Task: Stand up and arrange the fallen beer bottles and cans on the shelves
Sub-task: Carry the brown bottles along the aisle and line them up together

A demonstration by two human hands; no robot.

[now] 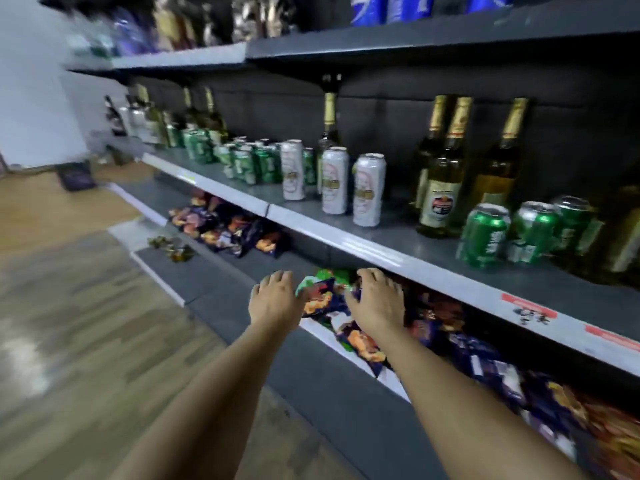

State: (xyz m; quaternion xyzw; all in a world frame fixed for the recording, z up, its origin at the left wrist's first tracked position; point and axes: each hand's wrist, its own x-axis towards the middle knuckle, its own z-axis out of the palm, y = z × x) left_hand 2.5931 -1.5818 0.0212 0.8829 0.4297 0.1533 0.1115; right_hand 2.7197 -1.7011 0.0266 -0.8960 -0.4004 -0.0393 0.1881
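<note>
On the middle shelf [346, 237] stand three white cans [367, 190], green cans [483, 235] at the right, more green cans [249, 164] further left, and tall gold-necked bottles [441, 174] at the back. All of these look upright. My left hand [275, 299] hangs below the shelf edge with relaxed fingers, holding nothing. My right hand [377, 299] is beside it, fingers loosely bent over the snack bags [325, 296] on the lower shelf; whether it touches a bag I cannot tell.
Snack bags [228, 226] fill the lower shelf along its length. A top shelf [381, 43] carries blue packs and blurred bottles. Wooden floor [86, 323] lies to the left, with a dark box [76, 178] on it far off.
</note>
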